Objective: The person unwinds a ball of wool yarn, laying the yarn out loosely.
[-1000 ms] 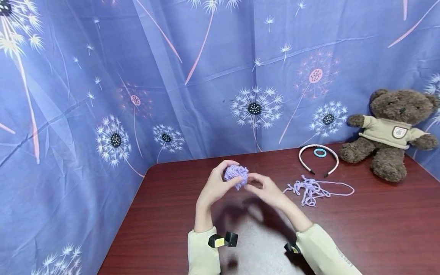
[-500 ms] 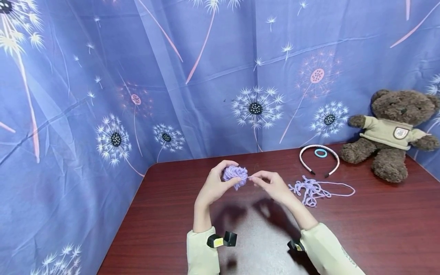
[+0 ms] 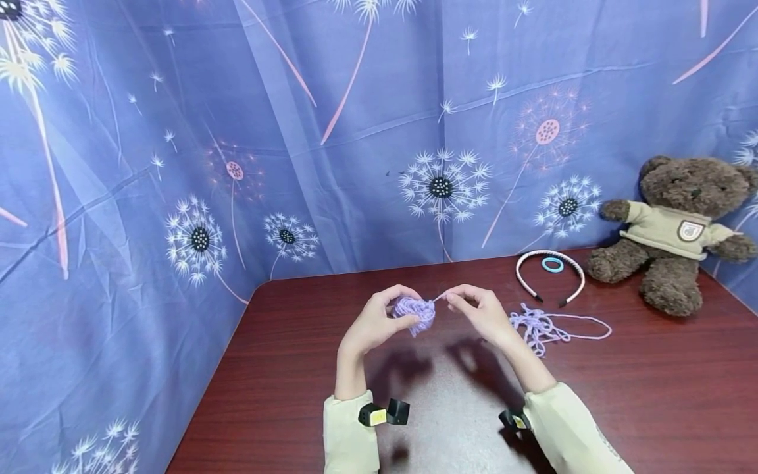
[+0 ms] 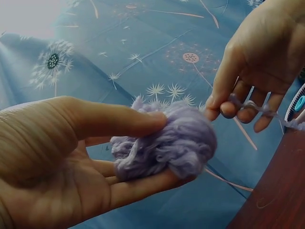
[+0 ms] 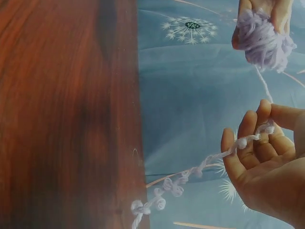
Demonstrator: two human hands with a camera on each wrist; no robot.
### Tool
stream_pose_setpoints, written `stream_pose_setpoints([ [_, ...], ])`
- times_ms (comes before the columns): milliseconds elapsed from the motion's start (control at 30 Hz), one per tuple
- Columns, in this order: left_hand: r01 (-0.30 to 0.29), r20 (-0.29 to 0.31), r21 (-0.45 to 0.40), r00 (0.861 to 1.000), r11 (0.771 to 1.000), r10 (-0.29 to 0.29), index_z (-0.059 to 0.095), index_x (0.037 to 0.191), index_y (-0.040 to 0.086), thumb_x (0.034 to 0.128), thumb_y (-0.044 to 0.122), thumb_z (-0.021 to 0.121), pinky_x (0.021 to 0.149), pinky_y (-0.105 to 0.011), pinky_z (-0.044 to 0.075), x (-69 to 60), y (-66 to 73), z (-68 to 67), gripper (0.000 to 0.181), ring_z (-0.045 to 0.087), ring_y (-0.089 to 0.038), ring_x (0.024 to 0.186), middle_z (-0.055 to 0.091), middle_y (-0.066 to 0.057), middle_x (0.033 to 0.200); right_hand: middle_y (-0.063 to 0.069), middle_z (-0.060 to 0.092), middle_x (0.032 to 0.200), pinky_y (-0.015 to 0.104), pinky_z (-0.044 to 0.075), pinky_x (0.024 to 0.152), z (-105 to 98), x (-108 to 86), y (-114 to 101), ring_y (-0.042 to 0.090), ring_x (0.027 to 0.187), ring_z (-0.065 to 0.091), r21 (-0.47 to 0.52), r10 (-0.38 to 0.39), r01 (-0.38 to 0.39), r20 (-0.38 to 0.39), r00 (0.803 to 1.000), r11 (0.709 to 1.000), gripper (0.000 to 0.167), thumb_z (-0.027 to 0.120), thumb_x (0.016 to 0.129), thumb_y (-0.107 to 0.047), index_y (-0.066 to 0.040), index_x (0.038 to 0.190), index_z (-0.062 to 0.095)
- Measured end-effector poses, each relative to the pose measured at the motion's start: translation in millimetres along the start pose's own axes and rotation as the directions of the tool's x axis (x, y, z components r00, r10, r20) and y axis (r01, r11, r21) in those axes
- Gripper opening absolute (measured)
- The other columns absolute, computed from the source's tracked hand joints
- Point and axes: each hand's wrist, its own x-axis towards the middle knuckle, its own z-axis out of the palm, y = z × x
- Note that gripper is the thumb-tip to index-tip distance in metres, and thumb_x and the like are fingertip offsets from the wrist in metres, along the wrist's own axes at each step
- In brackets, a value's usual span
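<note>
Left hand [image 3: 368, 327] pinches the ball [image 3: 416, 312] lower-centre; right hand [image 3: 487, 317] pinches its strand [image 5: 264, 84], now drawn longer, suggesting unwinding.

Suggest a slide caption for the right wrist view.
Right hand pinching a strand that runs from the lilac yarn bundle held in the left hand.

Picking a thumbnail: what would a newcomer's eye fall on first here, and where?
Likely the brown teddy bear, seated at the far right of the table. Then the lilac yarn bundle near the centre, in the left hand, its strand pinched by the right hand. Behind hangs a blue dandelion-print cloth.
</note>
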Motion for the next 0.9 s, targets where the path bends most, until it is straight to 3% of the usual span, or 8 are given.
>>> stream_pose_setpoints([
  [167, -0.017, 0.094, -0.015, 0.995, 1.000, 0.019, 0.061, 0.112, -0.004, 0.0828, -0.002, 0.066, 0.068, -0.018, 0.050, -0.6, -0.7, -0.3, 0.030, 0.058, -0.006, 0.078, 0.063, -0.025, 0.101, -0.026, 0.064, 0.078, 0.014, 0.053, 0.069, -2, 0.3, 1, -0.007, 0.078, 0.063, 0.039, 0.062, -0.060, -0.040, 0.997, 0.997, 0.027, 0.059, 0.097, -0.014, 0.009, 0.109, 0.065],
  [367, -0.021, 0.218, -0.024, 0.976, 0.999, 0.026, 0.060, 0.111, -0.004, 0.0822, -0.004, 0.063, 0.069, -0.017, 0.049, -0.8, -1.3, 0.2, 0.029, 0.056, -0.003, 0.080, 0.061, -0.025, 0.101, -0.029, 0.063, 0.077, 0.014, 0.055, 0.079, -4, 1.3, 3, -0.009, 0.078, 0.063, 0.084, 0.098, -0.091, -0.076, 0.992, 0.992, 0.030, 0.058, 0.097, -0.015, 0.011, 0.112, 0.064],
  [467, -0.050, 0.295, 0.014, 0.955, 0.999, 0.044, 0.061, 0.110, -0.003, 0.0816, -0.004, 0.064, 0.069, -0.016, 0.048, -0.3, -1.8, 0.7, 0.028, 0.055, -0.001, 0.079, 0.062, -0.023, 0.098, -0.029, 0.063, 0.076, 0.014, 0.055, 0.078, -5, 1.9, 4, -0.009, 0.077, 0.062, 0.105, 0.107, -0.098, -0.091, 0.990, 0.990, 0.031, 0.058, 0.097, -0.014, 0.012, 0.112, 0.063],
  [567, -0.083, 0.379, 0.048, 0.923, 0.995, 0.059, 0.062, 0.110, -0.002, 0.0820, -0.002, 0.066, 0.070, -0.015, 0.048, 1.0, -2.1, 2.1, 0.029, 0.053, 0.001, 0.079, 0.063, -0.021, 0.097, -0.030, 0.062, 0.075, 0.016, 0.056, 0.077, -6, 2.4, 4, -0.010, 0.075, 0.061, 0.088, 0.105, -0.096, -0.103, 0.989, 0.991, 0.031, 0.057, 0.098, -0.015, 0.012, 0.112, 0.063],
  [667, -0.097, 0.428, 0.065, 0.902, 0.993, 0.060, 0.061, 0.113, -0.001, 0.0828, 0.000, 0.068, 0.071, -0.016, 0.049, 2.4, -2.9, 3.9, 0.031, 0.052, 0.002, 0.079, 0.063, -0.020, 0.099, -0.031, 0.062, 0.075, 0.017, 0.056, 0.077, -8, 3.0, 4, -0.010, 0.075, 0.061, 0.080, 0.100, -0.092, -0.109, 0.989, 0.993, 0.031, 0.057, 0.098, -0.015, 0.012, 0.112, 0.063],
  [733, -0.087, 0.429, 0.060, 0.902, 0.994, 0.053, 0.058, 0.117, -0.001, 0.0829, 0.001, 0.068, 0.072, -0.017, 0.050, 2.9, -3.7, 5.2, 0.036, 0.053, 0.002, 0.080, 0.062, -0.020, 0.100, -0.030, 0.062, 0.074, 0.015, 0.056, 0.076, -9, 3.3, 3, -0.010, 0.074, 0.061, 0.084, 0.101, -0.092, -0.114, 0.988, 0.992, 0.031, 0.057, 0.098, -0.015, 0.013, 0.112, 0.063],
  [900, 0.038, 0.357, -0.002, 0.933, 0.999, -0.035, 0.044, 0.127, -0.001, 0.0813, -0.002, 0.069, 0.069, -0.018, 0.050, 0.8, -4.0, 5.7, 0.052, 0.056, -0.003, 0.077, 0.061, -0.018, 0.094, -0.030, 0.061, 0.072, 0.009, 0.053, 0.072, -16, 4.0, 3, -0.010, 0.073, 0.060, 0.106, 0.113, -0.098, -0.140, 0.984, 0.989, 0.034, 0.056, 0.098, -0.014, 0.015, 0.114, 0.060],
])
